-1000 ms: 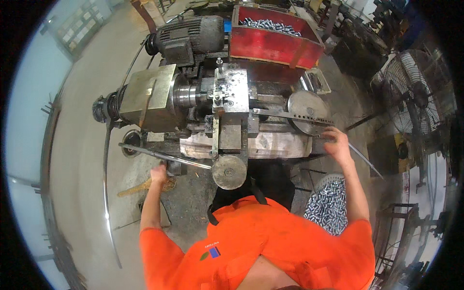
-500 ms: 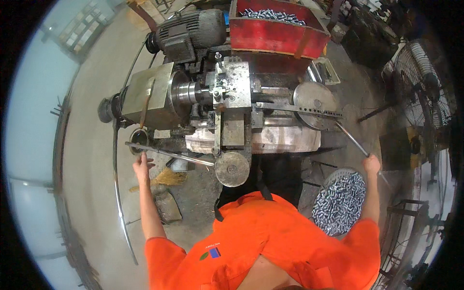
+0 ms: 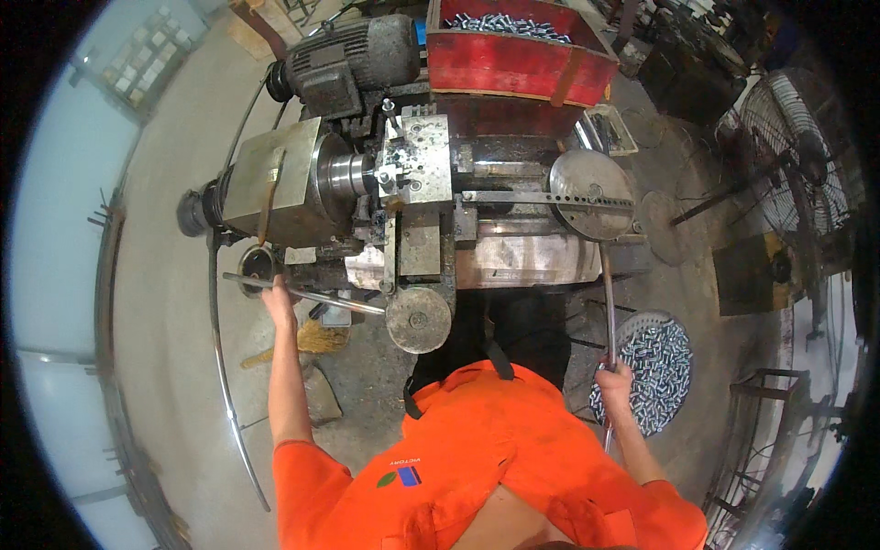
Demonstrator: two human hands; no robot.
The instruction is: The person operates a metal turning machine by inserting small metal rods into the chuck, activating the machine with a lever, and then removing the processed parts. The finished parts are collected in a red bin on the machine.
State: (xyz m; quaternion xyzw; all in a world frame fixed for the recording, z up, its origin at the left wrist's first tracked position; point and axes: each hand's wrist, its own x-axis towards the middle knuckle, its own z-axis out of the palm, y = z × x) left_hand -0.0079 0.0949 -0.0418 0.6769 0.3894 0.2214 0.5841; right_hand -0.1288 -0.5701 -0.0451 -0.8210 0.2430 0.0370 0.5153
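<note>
A lathe-like machine with a metal spindle (image 3: 346,174) stands before me, its tool block (image 3: 423,165) close beside the spindle. My left hand (image 3: 278,301) is at the outer end of the left lever (image 3: 335,301), fingers closed about the rod and partly hidden by it. That lever runs to a small round disc (image 3: 418,320). My right hand (image 3: 616,383) grips the right lever (image 3: 610,312), a rod that points back toward me from a larger round plate (image 3: 591,174). A perforated flat bar (image 3: 513,197) links this plate to the tool block's slide.
A round basket (image 3: 632,323) of short metal pieces sits beside my right hand. Behind the machine is a red bin (image 3: 518,69) of similar pieces, with an electric motor (image 3: 353,64) to its left. A fan (image 3: 793,165) stands far right; a straw broom (image 3: 321,337) lies at left.
My right hand has swung the right lever inward, to the left and toward me. The tool block has moved left, nearer the spindle. My left hand has closed on its lever.
</note>
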